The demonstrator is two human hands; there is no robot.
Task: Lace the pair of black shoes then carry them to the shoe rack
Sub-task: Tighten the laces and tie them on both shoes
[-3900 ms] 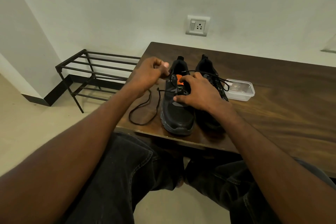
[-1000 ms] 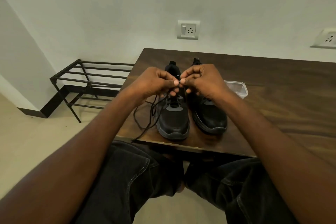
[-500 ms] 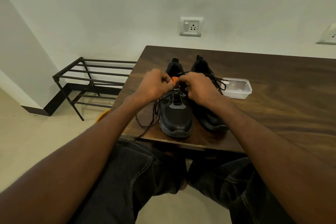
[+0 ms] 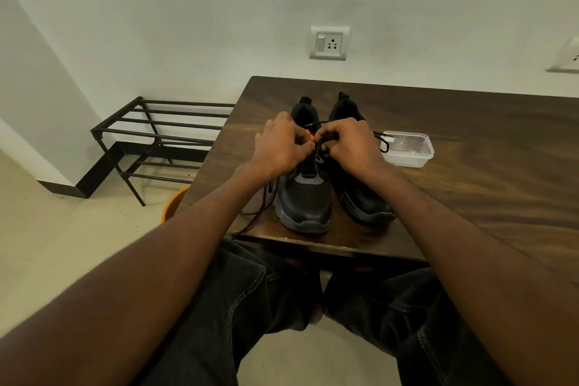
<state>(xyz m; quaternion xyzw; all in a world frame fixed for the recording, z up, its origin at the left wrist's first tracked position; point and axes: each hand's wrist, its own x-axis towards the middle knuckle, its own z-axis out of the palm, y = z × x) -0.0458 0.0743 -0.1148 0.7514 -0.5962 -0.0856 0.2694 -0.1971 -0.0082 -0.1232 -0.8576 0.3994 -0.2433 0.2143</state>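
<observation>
We find both hands curled over the tongue of the left shoe (image 4: 305,194): the left hand (image 4: 280,147) pinches the black lace (image 4: 318,147) at the orange eyelet patch, and the right hand (image 4: 351,142) pinches the same lace just beside it, fingertips almost touching. We cannot tell exactly which fingers bear on the lace.

The desk (image 4: 470,185) carries everything under inspection. The shoe rack (image 4: 163,131) stands on the floor off the desk's left edge, against the wall. Both shoes sit near the desk's front left corner, toes toward the front edge; the right shoe (image 4: 363,197) stands just beside the left one, touching or nearly so. A clear plastic container (image 4: 410,147) rests right of the right shoe, with a loop of that shoe's lace lying against its left end. Loose lace trails from the left shoe across the desk's front left corner and over the front edge. An orange object (image 4: 174,200) shows on the floor under the desk's left edge.
</observation>
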